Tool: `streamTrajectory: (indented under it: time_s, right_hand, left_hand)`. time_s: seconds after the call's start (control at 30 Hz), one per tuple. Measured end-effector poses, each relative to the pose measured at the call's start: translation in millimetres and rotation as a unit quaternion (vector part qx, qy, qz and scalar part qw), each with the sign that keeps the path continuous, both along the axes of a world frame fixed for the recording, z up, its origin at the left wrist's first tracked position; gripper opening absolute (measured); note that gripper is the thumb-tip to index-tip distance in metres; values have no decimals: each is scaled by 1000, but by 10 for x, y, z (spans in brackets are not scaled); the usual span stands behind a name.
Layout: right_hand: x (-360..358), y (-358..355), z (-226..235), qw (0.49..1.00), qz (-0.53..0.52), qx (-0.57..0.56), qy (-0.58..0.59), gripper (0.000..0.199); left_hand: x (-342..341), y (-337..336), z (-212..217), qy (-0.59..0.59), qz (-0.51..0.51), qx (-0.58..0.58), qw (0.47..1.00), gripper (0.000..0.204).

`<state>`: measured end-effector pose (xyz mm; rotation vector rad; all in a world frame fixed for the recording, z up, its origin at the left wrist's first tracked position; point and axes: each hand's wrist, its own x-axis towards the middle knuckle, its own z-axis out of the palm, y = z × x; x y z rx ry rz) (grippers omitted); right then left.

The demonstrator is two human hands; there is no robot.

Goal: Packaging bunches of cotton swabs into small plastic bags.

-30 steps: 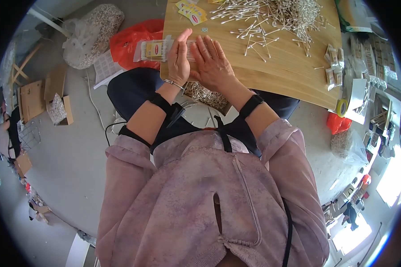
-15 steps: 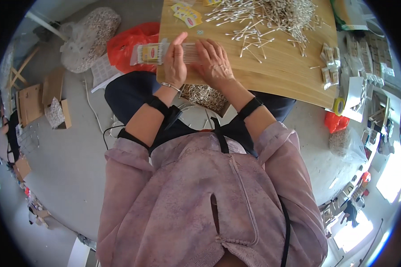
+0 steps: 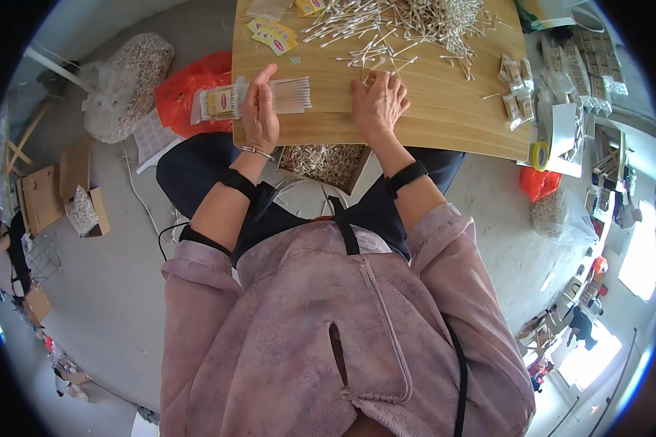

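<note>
My left hand (image 3: 261, 115) is on edge across a clear bag of cotton swabs (image 3: 219, 103) at the table's near left edge, its thumb side up. A yellow and red card shows inside the bag. To the right of this hand, a flat row of swabs (image 3: 291, 95) sticks out. My right hand (image 3: 380, 103) is over the table with bent fingers slightly apart, its fingertips by the nearest loose swabs (image 3: 379, 52). Nothing clearly shows in its grasp. A large heap of cotton swabs (image 3: 441, 20) lies beyond.
Yellow cards (image 3: 272, 35) lie at the table's (image 3: 444, 116) far left, small filled packs (image 3: 516, 87) at its right. A box of swabs (image 3: 324, 166) is below the near edge. A red bag (image 3: 189, 84) and a stuffed clear bag (image 3: 127, 87) are at left; yellow tape (image 3: 539, 156) is at right.
My right hand has left the row of swabs beside my left hand and moved right, toward the loose swabs. The left hand stays at the bag. The whole view has shifted slightly.
</note>
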<state>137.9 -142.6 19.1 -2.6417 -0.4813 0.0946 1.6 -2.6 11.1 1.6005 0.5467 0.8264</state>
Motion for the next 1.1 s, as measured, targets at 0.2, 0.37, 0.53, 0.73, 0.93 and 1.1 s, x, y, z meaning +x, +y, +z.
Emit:
streamTrajectory:
  time_s: [0.2, 0.37, 0.53, 0.73, 0.93, 1.1]
  right_hand:
    - [-50, 229, -152, 990, 97, 67, -76, 14]
    - [46, 420, -145, 987, 128, 66, -71, 12]
    - [96, 412, -48, 969, 214, 98, -79, 10]
    - [121, 436, 8, 950, 241, 152, -125, 9]
    - [39, 614, 15, 917, 374, 24, -140, 10]
    - [81, 642, 33, 942, 313, 101, -66, 16]
  left_hand:
    - [-13, -19, -20, 7, 0, -1, 1000, 45]
    - [-10, -24, -76, 1, 7, -21, 1000, 43]
    - [-17, -36, -89, 4, 16, -45, 999, 41]
    - [-20, -35, -28, 9, 3, -41, 999, 38]
    - [-2, -51, -56, 10, 12, -66, 998, 37]
    - [-27, -36, -58, 20, 5, -44, 999, 39]
